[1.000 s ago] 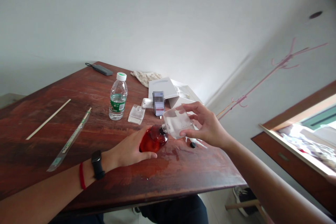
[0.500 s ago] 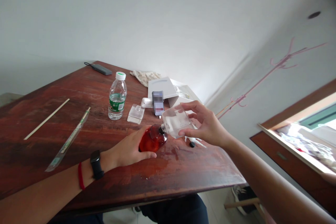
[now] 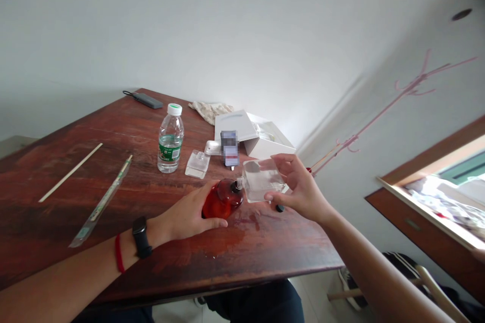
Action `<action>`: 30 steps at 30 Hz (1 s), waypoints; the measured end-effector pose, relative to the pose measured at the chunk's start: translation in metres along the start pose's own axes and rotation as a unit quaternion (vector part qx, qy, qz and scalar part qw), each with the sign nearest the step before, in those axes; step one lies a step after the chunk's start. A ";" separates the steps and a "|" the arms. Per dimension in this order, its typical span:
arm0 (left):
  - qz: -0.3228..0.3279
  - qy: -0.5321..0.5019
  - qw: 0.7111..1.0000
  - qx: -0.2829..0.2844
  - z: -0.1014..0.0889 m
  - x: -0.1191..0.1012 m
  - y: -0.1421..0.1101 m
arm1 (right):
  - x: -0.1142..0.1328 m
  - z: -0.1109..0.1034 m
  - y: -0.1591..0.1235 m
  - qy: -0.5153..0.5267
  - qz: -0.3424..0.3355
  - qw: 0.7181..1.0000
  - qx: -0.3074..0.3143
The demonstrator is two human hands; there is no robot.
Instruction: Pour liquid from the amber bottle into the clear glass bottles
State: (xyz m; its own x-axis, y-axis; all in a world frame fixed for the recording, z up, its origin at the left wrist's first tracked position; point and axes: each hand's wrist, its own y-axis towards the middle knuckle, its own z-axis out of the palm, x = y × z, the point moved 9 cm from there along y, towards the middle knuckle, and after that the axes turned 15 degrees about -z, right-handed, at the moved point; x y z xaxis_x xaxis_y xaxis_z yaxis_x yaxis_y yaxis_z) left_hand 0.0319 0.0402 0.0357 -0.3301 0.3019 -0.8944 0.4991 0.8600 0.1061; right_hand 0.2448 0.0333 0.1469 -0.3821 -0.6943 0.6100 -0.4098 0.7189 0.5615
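My left hand (image 3: 193, 214) is wrapped round a rounded amber bottle (image 3: 223, 202) with a dark neck, which leans to the right over the tabletop. In my right hand (image 3: 297, 184) is a clear square bottle (image 3: 262, 181), tipped on its side, its threaded mouth pointing left at the amber bottle's neck. The two mouths meet or nearly meet; I cannot tell whether they touch. Cloudy liquid shows inside the clear bottle. Below it on the table lies a small black cap (image 3: 279, 208).
A water bottle (image 3: 170, 139) stands beside a flat clear container (image 3: 197, 164). Behind are a phone (image 3: 230, 149), a white case (image 3: 212, 148), an open white box (image 3: 267, 144) and a cloth (image 3: 210, 111). Two thin sticks, one bare (image 3: 70, 172) and one wrapped (image 3: 102, 202), lie left. Wet patches mark the wooden table (image 3: 151, 282).
My right hand has tilted the clear bottle nearer to level and shifted it slightly right. My left hand still holds the amber bottle in about the same place.
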 end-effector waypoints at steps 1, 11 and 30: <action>0.000 -0.001 1.000 -0.003 0.000 0.000 0.000 | -0.002 0.002 -0.002 0.010 0.001 1.000 -0.002; -0.012 0.018 1.000 -0.011 -0.002 0.001 0.001 | -0.028 0.014 -0.021 0.057 0.029 0.998 -0.002; -0.017 0.034 0.998 -0.047 -0.016 0.010 0.007 | -0.155 0.081 -0.035 0.192 0.126 0.959 -0.165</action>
State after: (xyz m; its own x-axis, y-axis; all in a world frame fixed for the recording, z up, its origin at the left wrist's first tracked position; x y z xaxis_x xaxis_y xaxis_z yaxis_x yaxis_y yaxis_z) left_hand 0.0195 0.0561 0.0345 -0.4016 0.2962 -0.8666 0.4098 0.9043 0.1192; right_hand 0.2516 0.1126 -0.0126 -0.0748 -0.4790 0.8746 -0.0363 0.8778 0.4777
